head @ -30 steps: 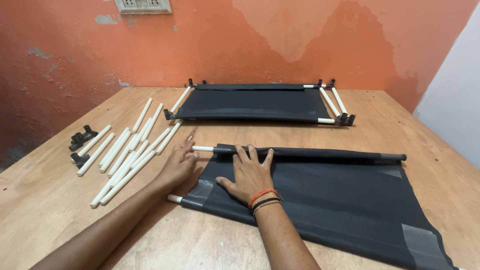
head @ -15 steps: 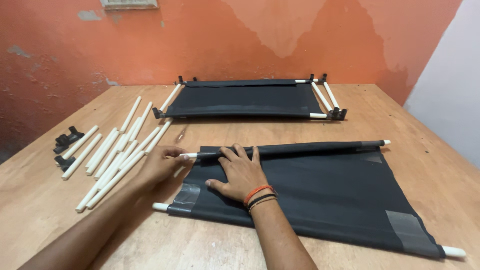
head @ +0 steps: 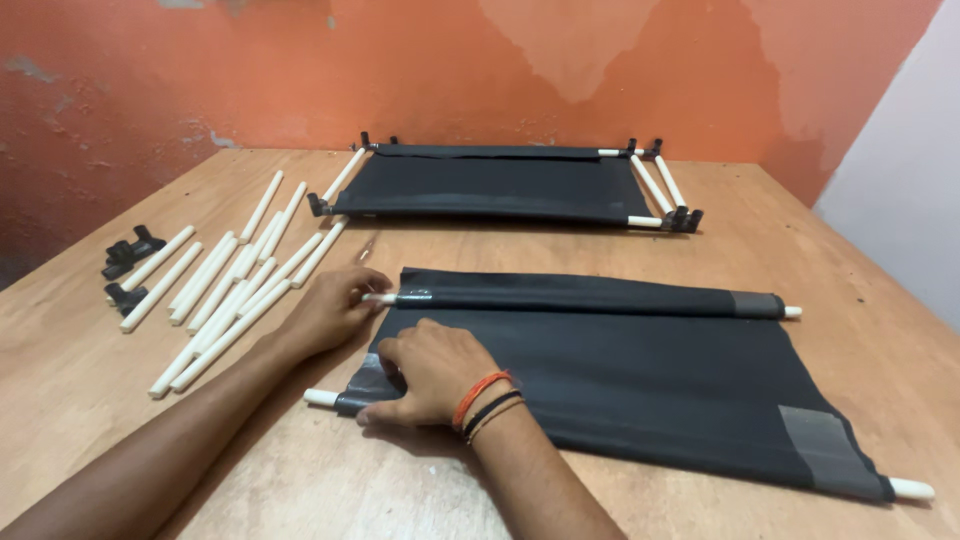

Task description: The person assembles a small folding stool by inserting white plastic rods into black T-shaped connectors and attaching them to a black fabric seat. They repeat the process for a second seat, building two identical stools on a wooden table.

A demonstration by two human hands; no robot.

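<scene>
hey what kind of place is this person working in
Probably a small, plain workshop or assembly room. A bare wooden table stands against a patchy orange wall, with loose white tubes, black connectors and a finished fabric frame laid out beyond the fabric panel.

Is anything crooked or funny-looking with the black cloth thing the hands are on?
Yes. The near black fabric panel sits askew: its two white rods splay apart toward the right. Grey tape patches mark its corners. The left hand grips the far rod's end; the right hand presses the cloth.
</scene>
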